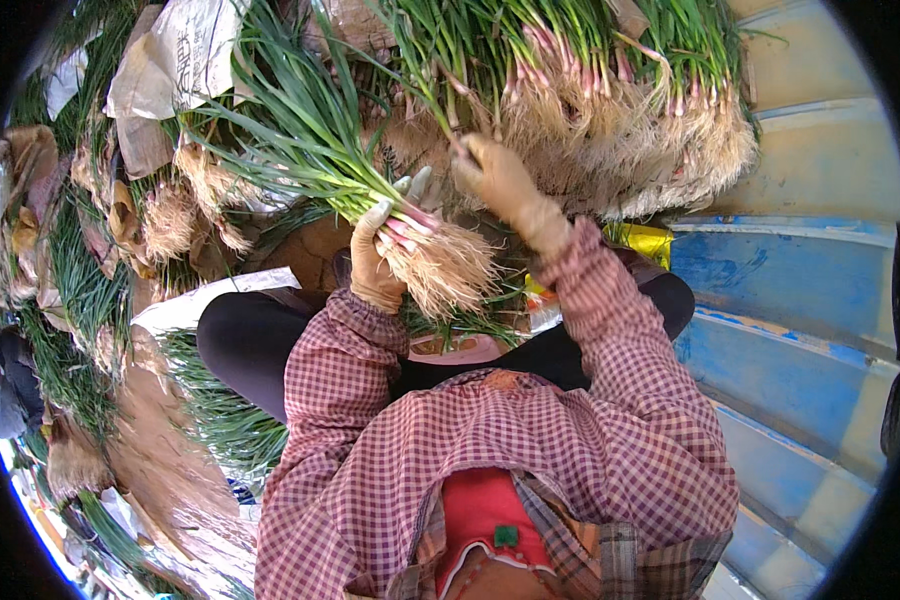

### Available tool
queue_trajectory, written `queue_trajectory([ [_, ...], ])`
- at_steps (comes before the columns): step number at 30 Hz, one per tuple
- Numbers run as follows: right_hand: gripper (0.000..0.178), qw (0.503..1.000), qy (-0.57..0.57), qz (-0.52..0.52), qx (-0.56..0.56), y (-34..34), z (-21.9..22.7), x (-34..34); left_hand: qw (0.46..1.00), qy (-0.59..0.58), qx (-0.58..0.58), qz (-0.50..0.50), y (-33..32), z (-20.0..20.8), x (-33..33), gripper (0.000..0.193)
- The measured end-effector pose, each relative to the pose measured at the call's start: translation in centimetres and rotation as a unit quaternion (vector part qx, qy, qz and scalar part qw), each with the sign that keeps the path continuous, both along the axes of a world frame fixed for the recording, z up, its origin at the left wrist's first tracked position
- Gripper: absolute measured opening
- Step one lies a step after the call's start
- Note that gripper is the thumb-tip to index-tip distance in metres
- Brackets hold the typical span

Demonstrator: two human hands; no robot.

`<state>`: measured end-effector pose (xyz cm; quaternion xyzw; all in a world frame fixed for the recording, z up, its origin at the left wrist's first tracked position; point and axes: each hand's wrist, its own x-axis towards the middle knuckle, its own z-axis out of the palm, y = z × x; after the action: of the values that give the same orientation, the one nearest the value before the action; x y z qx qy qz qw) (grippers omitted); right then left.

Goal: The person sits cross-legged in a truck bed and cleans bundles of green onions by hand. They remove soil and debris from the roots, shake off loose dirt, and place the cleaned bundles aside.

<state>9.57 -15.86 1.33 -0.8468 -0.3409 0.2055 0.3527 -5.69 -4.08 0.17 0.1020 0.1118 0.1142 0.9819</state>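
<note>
My left hand (375, 262), in a pale tan glove, is wrapped round a bunch of green garlic (345, 160). Its long leaves point up and left, and the pinkish stem ends and bushy pale roots (448, 268) hang out to the right. My right hand (500, 180), gloved alike and slightly blurred, is closed at the near edge of a big pile of green garlic (580, 75). Its fingertips pinch a single garlic stalk (432, 105) whose leaves run up and left. The two hands are apart, the right one a little farther away.
Blue and tan ribbed panels (780, 290) line the right side. More garlic bundles (170, 222) and white sacking (185, 60) lie at left. A green heap (220, 410) rests beside my left knee, and a yellow package (645, 243) sits by my right forearm.
</note>
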Motion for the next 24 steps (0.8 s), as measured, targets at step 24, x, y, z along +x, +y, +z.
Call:
queue_trajectory([
  [24, 0.010, 0.566, 0.693, -0.134, 0.425, 3.8, -5.9, -2.9, 0.974, -0.113, -0.193, -0.022, -0.7, -0.3, -2.5, 0.033],
])
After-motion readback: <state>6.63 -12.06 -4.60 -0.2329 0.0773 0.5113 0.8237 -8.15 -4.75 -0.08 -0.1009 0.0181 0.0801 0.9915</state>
